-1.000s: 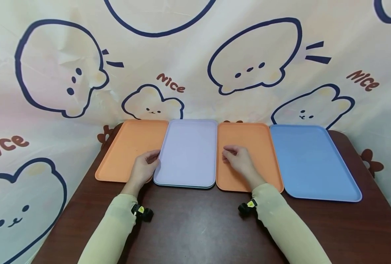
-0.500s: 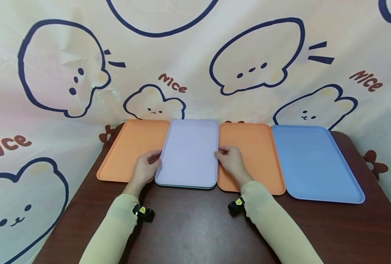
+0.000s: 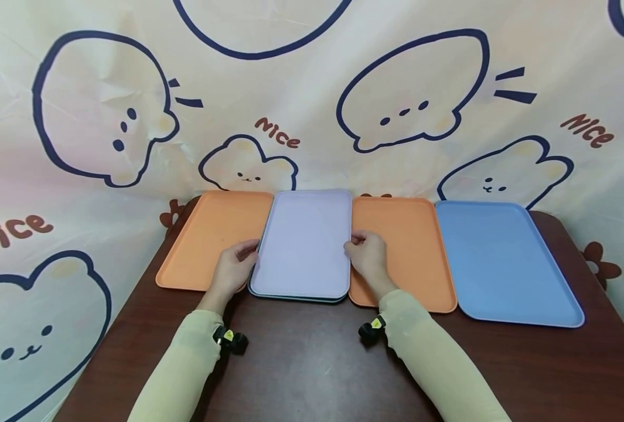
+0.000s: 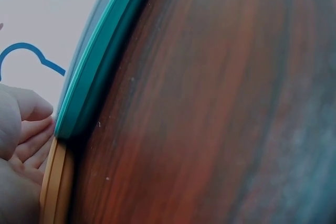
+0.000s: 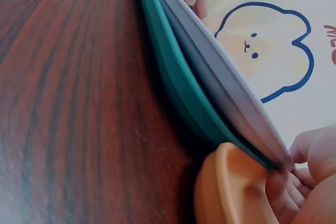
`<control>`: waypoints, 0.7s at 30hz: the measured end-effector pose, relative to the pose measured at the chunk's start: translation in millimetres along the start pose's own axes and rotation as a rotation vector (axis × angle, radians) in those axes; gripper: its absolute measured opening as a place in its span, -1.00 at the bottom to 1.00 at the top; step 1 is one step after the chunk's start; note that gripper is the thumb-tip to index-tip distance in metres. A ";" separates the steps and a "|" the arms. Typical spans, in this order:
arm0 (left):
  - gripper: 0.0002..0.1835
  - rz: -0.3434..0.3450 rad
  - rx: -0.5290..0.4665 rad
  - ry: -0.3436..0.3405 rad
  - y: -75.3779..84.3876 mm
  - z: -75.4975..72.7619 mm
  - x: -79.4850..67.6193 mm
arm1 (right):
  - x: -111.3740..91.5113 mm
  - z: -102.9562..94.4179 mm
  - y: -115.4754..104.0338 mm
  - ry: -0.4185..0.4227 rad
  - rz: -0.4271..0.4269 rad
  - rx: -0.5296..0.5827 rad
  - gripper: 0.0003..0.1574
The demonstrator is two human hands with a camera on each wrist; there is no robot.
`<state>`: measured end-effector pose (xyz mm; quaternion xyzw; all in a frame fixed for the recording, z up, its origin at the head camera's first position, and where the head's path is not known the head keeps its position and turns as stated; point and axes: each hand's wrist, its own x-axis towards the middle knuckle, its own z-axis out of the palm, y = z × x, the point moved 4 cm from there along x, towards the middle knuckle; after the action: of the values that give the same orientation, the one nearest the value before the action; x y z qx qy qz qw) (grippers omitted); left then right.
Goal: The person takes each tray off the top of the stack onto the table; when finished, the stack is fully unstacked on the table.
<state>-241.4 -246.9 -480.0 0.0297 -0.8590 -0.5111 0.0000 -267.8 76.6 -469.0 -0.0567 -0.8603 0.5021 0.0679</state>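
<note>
A lavender tray (image 3: pixel 303 243) lies on top of a green tray (image 5: pixel 170 69), whose rim shows just beneath it. Thumb and fingers of my right hand (image 3: pixel 370 259) pinch the lavender tray's right edge. In the right wrist view a narrow gap parts the two rims. At the opposite edge my left hand (image 3: pixel 231 271) grips the lavender tray at its side, fingers over the left orange tray (image 3: pixel 222 225). The left wrist view shows thumb and fingers (image 4: pixel 34 145) by the stacked rims, partly cut off by the frame.
Under my right hand lies another orange tray (image 3: pixel 412 252), with a blue tray (image 3: pixel 507 264) to its right. All stand in a row on a dark wooden table (image 3: pixel 301 363). A patterned cloth (image 3: pixel 317 88) hangs right behind them.
My right hand has moved left from over the orange tray to the lavender tray's right edge and taken hold. The lavender tray has shifted slightly on the green one. My left hand stays put.
</note>
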 end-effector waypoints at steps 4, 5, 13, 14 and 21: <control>-0.53 0.006 -0.003 -0.005 0.4 0.7 0.1 | -0.1 -6.5 -2.1 0.014 -0.008 0.020 -0.54; -0.52 0.005 0.000 -0.007 0.5 0.8 0.0 | -0.5 -8.3 -2.4 0.019 -0.011 0.031 -0.54; -0.50 0.016 0.016 -0.028 2.6 0.9 -0.7 | -0.8 -30.8 8.7 0.091 0.001 0.095 -0.60; -0.50 0.019 0.020 -0.027 2.8 0.6 -0.9 | -1.1 -34.6 10.7 0.093 0.007 0.096 -0.61; -0.50 0.007 0.020 -0.036 2.0 -0.6 -2.9 | -6.0 -63.6 24.0 0.045 0.033 0.100 -0.61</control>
<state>-238.6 -246.3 -477.8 0.0176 -0.8640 -0.5030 -0.0140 -250.0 141.8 -459.3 -0.0786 -0.8314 0.5440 0.0817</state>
